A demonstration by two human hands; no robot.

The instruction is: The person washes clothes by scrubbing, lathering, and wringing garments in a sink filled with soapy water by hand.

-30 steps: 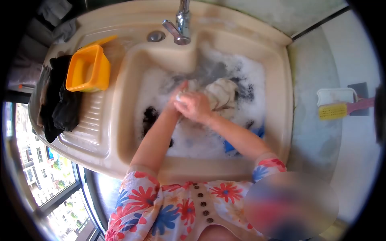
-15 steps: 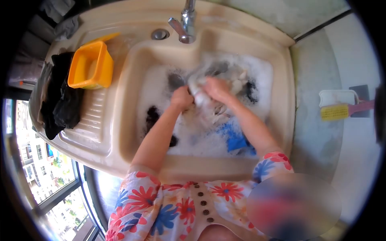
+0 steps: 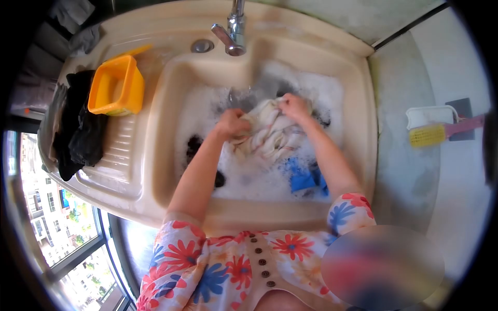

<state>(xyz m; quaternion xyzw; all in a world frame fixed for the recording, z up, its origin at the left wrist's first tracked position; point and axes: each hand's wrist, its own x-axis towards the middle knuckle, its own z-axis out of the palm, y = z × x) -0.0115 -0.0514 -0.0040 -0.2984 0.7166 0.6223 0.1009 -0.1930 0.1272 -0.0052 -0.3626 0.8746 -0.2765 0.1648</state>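
Observation:
A wet, cream-white garment [image 3: 270,132] with thin coloured stripes lies bunched in the soapy water, stretched between both hands. My left hand [image 3: 233,124] is closed on its left edge. At its upper right part, my right hand [image 3: 294,108] grips the cloth with bent fingers. White suds [image 3: 238,181] surround it. A blue cloth [image 3: 303,179] floats below the right forearm, and a dark cloth [image 3: 194,147] pokes through the foam at the left. How far the garment reaches under the water is hidden.
The beige sink [image 3: 363,129] has a chrome faucet [image 3: 235,36] at its back. On the ribbed drainboard at left sit a yellow plastic basket [image 3: 136,88] and dark clothes [image 3: 85,140]. A yellow-bristled brush [image 3: 428,136] hangs on the right wall beside a white holder [image 3: 430,115].
The garment has gone from blurred and bunched to more spread out. My right hand has shifted slightly to the right, and the hands are farther apart.

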